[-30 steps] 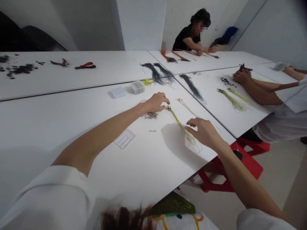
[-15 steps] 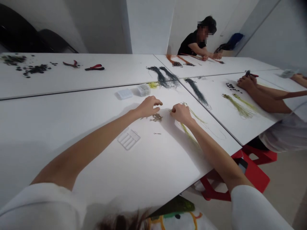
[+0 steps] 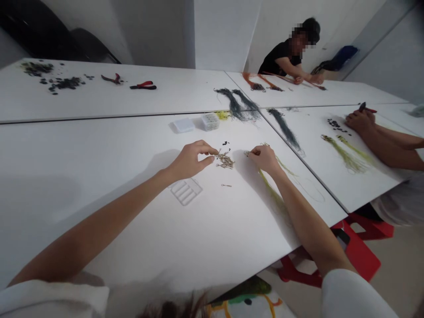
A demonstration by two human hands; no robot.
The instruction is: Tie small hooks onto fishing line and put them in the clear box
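Note:
My left hand (image 3: 194, 160) reaches in from the left, thumb and forefinger apart, the fingertips at the edge of a pile of small brass-coloured metal pieces (image 3: 225, 160). Whether a fingertip touches a piece I cannot tell. Opposite it, my right hand (image 3: 265, 159) is closed in a pinch on the end of a bundle of yellow-green cords (image 3: 272, 191), which trails toward me under the forearm. Small black bits (image 3: 225, 143) lie just behind the pile. One loose metal piece (image 3: 226, 185) rests in front of it, beside a clear plastic divided tray (image 3: 186, 191).
Two clear plastic boxes (image 3: 183, 125) and dark thread bundles (image 3: 234, 104) lie behind my hands. Pliers (image 3: 143, 85) and black pieces (image 3: 68, 83) lie on the far table. A co-worker's hands (image 3: 361, 120) hold a tool at right. Another person (image 3: 288, 57) leans on the far table.
My left hand has drawn slightly left relative to the pile, uncovering the black bits, its fingertips now at the pile's edge. My right hand keeps its pinch. The whole view has shifted a little.

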